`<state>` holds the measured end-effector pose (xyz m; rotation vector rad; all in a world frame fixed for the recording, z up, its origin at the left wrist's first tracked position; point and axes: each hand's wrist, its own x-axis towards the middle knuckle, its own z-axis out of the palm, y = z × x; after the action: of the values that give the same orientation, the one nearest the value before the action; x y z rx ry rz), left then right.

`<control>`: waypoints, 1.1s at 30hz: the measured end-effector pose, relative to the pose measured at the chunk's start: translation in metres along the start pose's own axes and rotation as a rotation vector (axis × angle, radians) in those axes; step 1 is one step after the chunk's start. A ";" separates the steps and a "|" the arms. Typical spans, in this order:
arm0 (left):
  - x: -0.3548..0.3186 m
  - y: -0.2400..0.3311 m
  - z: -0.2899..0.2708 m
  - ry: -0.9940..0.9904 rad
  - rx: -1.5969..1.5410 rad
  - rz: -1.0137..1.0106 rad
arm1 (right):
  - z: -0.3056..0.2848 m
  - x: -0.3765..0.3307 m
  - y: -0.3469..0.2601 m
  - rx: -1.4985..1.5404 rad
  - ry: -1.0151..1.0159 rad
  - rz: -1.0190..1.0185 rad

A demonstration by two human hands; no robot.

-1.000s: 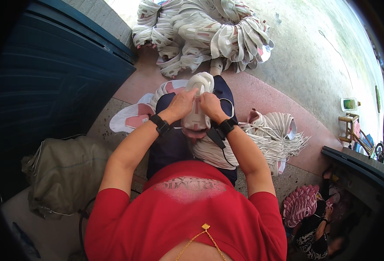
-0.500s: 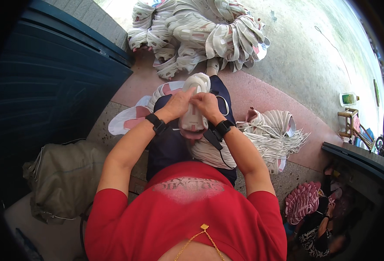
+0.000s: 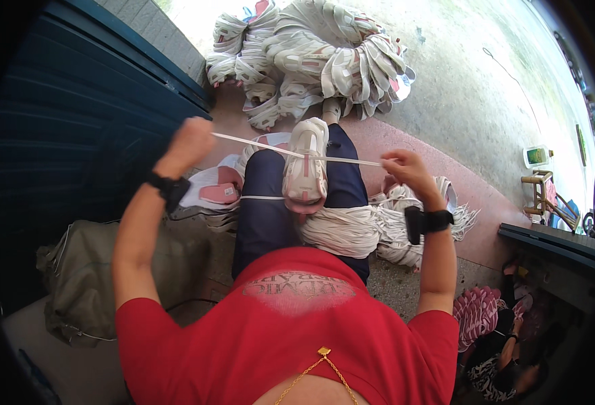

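A white and pink shoe upper point(image 3: 305, 169) rests on my lap, over dark blue trousers. A flat white lace point(image 3: 341, 160) runs through it and stretches out to both sides. My left hand point(image 3: 188, 143) is raised to the left, closed on one end of the lace. My right hand point(image 3: 403, 169) pinches the other end to the right of the shoe. Both wrists wear black bands.
A big heap of white and pink shoe uppers point(image 3: 311, 61) lies ahead on the ground. A bundle of white laces point(image 3: 385, 229) sits by my right thigh. A grey-green bag point(image 3: 81, 277) lies at left, a blue shutter point(image 3: 61, 135) beyond it. Another person point(image 3: 506, 344) sits at lower right.
Both hands were together on the shoe; they have now pulled apart to left and right, drawing the lace taut through it.
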<state>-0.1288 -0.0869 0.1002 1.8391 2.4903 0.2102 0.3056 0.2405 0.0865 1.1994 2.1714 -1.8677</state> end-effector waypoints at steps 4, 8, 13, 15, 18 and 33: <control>-0.161 -0.222 -0.136 0.469 -0.030 -0.765 | -0.092 -0.073 0.002 0.282 0.232 -0.077; -0.308 -0.307 -0.270 0.924 -0.121 -1.322 | -0.189 -0.141 0.069 0.913 0.452 -0.280; -0.328 -0.289 -0.288 0.982 -0.247 -1.415 | -0.338 -0.272 0.094 1.331 0.323 -0.654; -0.350 -0.268 -0.271 0.977 -0.319 -1.444 | -0.403 -0.307 0.052 1.384 0.395 -0.768; -0.323 -0.255 -0.254 0.900 -0.432 -1.348 | -0.433 -0.328 0.039 1.215 0.691 -0.845; 0.006 0.047 -0.047 -0.085 -1.358 -0.624 | -0.009 0.003 -0.094 0.020 0.237 -0.622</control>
<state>-0.0914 -0.0714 0.1530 0.4918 1.7800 1.2892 0.2545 0.2518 0.1648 0.8357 2.9221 -2.0209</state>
